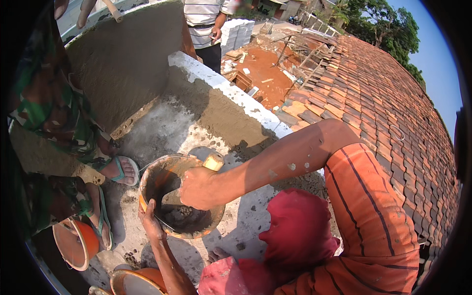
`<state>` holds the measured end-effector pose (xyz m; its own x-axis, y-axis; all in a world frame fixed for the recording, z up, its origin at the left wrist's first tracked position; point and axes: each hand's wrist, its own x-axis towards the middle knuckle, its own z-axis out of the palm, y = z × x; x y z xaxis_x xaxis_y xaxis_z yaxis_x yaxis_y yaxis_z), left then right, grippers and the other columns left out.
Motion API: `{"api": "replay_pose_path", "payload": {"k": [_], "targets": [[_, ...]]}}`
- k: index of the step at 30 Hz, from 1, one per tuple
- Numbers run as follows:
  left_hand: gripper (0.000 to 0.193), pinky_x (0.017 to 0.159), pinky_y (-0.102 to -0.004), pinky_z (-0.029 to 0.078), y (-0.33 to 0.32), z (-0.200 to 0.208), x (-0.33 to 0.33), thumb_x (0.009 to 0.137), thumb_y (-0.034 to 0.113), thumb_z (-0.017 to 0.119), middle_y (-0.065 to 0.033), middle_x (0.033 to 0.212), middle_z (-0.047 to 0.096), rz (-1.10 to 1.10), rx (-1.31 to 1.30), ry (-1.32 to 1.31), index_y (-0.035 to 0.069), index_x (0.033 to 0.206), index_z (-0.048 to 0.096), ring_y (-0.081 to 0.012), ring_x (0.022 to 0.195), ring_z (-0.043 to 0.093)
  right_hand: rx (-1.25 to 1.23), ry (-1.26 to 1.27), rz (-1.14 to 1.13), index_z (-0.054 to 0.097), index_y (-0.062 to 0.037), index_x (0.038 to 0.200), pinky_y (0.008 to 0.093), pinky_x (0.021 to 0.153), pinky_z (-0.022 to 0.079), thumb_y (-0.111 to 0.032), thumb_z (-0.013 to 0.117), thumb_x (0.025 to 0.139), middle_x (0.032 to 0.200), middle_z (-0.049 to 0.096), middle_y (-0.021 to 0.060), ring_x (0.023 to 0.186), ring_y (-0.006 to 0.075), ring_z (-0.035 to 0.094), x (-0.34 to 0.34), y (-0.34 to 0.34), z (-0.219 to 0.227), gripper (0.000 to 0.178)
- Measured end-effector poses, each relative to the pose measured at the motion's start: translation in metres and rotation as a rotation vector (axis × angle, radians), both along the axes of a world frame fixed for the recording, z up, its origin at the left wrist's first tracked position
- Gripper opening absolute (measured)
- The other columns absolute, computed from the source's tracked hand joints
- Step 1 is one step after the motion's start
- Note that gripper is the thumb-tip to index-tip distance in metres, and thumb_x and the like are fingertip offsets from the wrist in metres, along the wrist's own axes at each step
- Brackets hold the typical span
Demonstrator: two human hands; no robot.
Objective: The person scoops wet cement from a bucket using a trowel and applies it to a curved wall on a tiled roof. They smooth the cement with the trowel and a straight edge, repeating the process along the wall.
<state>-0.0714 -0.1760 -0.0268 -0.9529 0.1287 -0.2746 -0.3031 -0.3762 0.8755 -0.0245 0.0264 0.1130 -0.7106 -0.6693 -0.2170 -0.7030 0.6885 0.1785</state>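
An orange bucket [146, 189], its inside coated with grey mortar, stands on the cement-smeared floor in front of me. My left hand [151, 222] grips its near-left rim, thumb over the edge. Reaching into the bucket, my right hand [199, 188] is closed round a trowel whose pale yellow handle [214, 162] sticks out past the fist. Part of the trowel's grey blade [172, 197] shows below the fingers, above wet mortar [187, 217] at the bottom. The rest of the blade is hidden by my hand.
A co-worker's sandalled foot [123, 170] stands beside the bucket. Other orange buckets [90, 241] sit at lower left. A low mortar-covered wall [231, 96] runs beyond, with a tiled roof [373, 113] to the right. Another person [204, 24] stands behind the wall.
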Motion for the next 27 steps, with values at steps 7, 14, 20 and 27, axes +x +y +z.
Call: {"api": "replay_pose_path", "payload": {"k": [7,14,20,27], "targets": [[0.041,0.094,-0.0278,0.039,0.041,0.028,-0.008,0.081,0.010,0.058,-0.0047,0.107,0.061,-0.224,0.058,0.059,0.001,0.121,0.056,-0.0137,0.099,0.055,0.415,-0.403,-0.454,0.071,-0.0039,0.088,0.0441,0.069,0.054,-0.019,0.060,0.078,0.090,0.070,0.0110,0.084,0.0289,0.068,-0.055,0.048,-0.019,0.021],[0.049,0.095,-0.0273,0.037,0.007,0.025,-0.001,0.078,0.008,0.056,-0.0060,0.109,0.060,-0.238,0.086,0.067,-0.002,0.126,0.051,-0.0144,0.098,0.055,0.009,-1.029,-0.382,0.062,0.0071,0.091,0.0397,0.056,0.049,-0.012,0.058,0.075,0.068,0.063,0.0173,0.066,0.0265,0.065,0.001,0.048,-0.104,0.025],[0.055,0.097,-0.0289,0.038,-0.011,-0.009,0.005,0.077,0.009,0.057,-0.0082,0.122,0.056,-0.036,0.090,0.012,0.000,0.131,0.049,-0.0157,0.109,0.053,-0.897,-1.559,-1.028,0.056,0.0010,0.085,0.0312,0.048,0.048,-0.019,0.055,0.088,0.064,0.053,0.0049,0.054,0.0135,0.056,0.022,-0.005,-0.103,0.020],[0.055,0.099,-0.0318,0.042,-0.001,0.005,0.015,0.081,0.007,0.055,-0.0106,0.123,0.057,-0.036,0.233,0.019,-0.001,0.134,0.045,-0.0187,0.110,0.056,-2.145,-2.124,-1.344,0.052,-0.0025,0.097,0.0203,0.045,0.047,-0.027,0.052,0.094,0.076,0.058,0.0050,0.052,0.0095,0.055,0.007,0.025,-0.100,0.024]]}}
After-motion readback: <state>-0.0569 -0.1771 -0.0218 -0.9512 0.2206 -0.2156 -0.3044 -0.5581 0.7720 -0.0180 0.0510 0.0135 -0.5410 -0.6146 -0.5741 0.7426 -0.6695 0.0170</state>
